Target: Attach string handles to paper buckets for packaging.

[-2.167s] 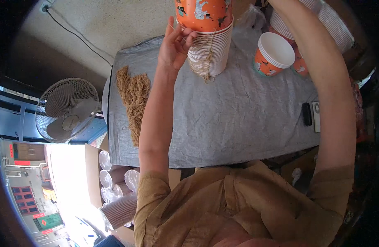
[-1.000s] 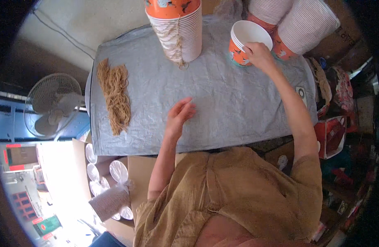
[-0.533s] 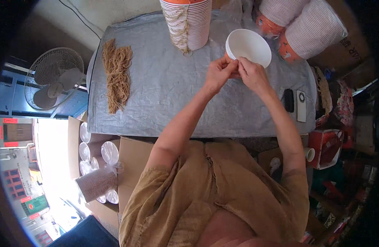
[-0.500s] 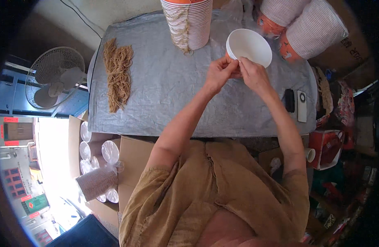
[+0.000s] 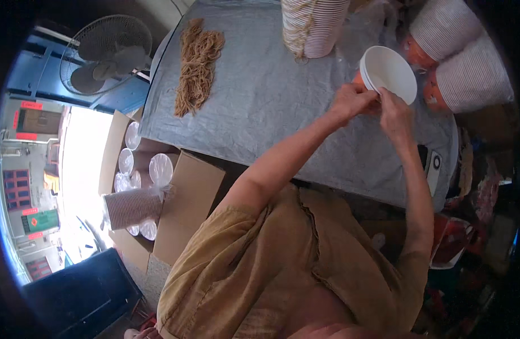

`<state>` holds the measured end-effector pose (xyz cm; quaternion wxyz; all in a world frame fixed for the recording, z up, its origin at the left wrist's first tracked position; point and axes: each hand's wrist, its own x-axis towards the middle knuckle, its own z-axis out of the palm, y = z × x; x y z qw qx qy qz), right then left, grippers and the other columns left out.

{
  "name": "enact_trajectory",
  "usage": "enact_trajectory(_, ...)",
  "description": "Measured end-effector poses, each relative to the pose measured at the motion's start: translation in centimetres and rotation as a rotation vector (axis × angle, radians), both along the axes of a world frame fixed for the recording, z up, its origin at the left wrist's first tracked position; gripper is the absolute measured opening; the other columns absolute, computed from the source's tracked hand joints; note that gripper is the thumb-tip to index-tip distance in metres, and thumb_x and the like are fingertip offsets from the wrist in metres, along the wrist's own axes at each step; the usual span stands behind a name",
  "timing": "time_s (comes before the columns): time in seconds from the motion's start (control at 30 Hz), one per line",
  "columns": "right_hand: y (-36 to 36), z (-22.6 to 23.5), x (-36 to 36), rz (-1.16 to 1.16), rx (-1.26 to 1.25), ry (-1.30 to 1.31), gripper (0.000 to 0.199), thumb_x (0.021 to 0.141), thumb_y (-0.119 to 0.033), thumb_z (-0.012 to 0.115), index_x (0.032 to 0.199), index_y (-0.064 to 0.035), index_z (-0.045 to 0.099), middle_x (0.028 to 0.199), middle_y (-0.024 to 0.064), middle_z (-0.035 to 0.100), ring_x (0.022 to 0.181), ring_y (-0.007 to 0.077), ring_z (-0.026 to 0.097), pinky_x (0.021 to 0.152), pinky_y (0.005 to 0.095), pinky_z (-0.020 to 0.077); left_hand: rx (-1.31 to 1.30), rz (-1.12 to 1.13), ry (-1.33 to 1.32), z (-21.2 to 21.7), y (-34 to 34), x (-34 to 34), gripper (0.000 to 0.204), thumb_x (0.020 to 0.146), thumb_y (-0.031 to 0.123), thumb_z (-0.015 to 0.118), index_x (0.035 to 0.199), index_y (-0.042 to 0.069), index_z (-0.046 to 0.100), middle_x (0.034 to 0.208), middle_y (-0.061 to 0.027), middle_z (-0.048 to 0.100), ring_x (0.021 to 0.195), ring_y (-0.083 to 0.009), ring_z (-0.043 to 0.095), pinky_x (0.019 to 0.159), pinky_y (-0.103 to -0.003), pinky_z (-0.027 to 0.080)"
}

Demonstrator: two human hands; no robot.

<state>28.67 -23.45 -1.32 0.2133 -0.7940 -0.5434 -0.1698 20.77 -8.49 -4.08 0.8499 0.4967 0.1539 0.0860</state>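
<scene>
A white-lined paper bucket with an orange outside lies tilted on the table, its mouth turned partly toward me. Two rims seem to show at its left edge, so it may be more than one nested together. My left hand is closed at the near left side of the rim, thumb pressed against the fingers. Close beside it, my right hand pinches the near edge of the rim. Whether any thin cord lies between the fingers is too small to make out.
A tall bucket stack wrapped with string stands at the back. Tan string bundles lie on the left. Two more stacks sit at the right. A phone rests near the right edge; an open carton and a fan are left.
The whole view has turned and shifted, so the table appears farther up and right. Both hands stay at the bucket's rim, with only slight finger movement.
</scene>
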Motion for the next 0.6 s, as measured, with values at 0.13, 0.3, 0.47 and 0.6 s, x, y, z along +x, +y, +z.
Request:
enact_trajectory(0.13,-1.0,-0.3,0.8,-0.039,-0.022,-0.093,0.030,0.089,-0.001,0.052,0.118,-0.0003,0.058,0.102,0.0190,0.068,0.094,0.0386,0.065,0.080,0.0465,0.0520,0.177,0.001,0.112,0.6,-0.7,0.7,0.036,0.086,0.019,0.069,0.099,-0.015,0.067,0.092,-0.0200,0.072,0.082,-0.0246,0.073,0.074,-0.036,0.062)
enact_trajectory(0.3,-1.6,0.8,1.3,-0.072,0.019,-0.142,0.028,0.089,0.000,0.051,0.116,-0.0006,0.060,0.102,0.0192,0.067,0.094,0.0374,0.065,0.081,0.0444,0.0522,0.088,0.084,0.092,-3.6,-1.8,4.1,0.032,0.081,0.019,0.071,0.086,-0.012,0.070,0.078,-0.0174,0.072,0.070,-0.0228,0.072,0.065,-0.035,0.060)
enact_trajectory(0.47,-2.7,8.5,0.7,-0.234,0.288,-0.433,0.019,0.098,-0.007,0.054,0.114,-0.0017,0.063,0.102,0.0159,0.068,0.093,0.0317,0.067,0.081,0.0422,0.0532,0.157,0.110,0.113,-3.6,-0.8,6.7,0.031,0.076,0.024,0.075,0.082,-0.006,0.073,0.074,-0.0165,0.072,0.067,-0.0225,0.072,0.062,-0.036,0.058)
enact_trajectory(0.6,-2.3,12.5,-3.5,-0.257,0.391,-0.448,0.017,0.098,-0.007,0.059,0.112,0.0017,0.064,0.103,0.0143,0.069,0.089,0.0268,0.069,0.077,0.0358,0.0564,0.485,0.085,-0.033,-3.8,1.1,7.6,0.026,0.087,0.019,0.068,0.097,-0.004,0.071,0.089,-0.0123,0.075,0.080,-0.0183,0.073,0.073,-0.032,0.056)
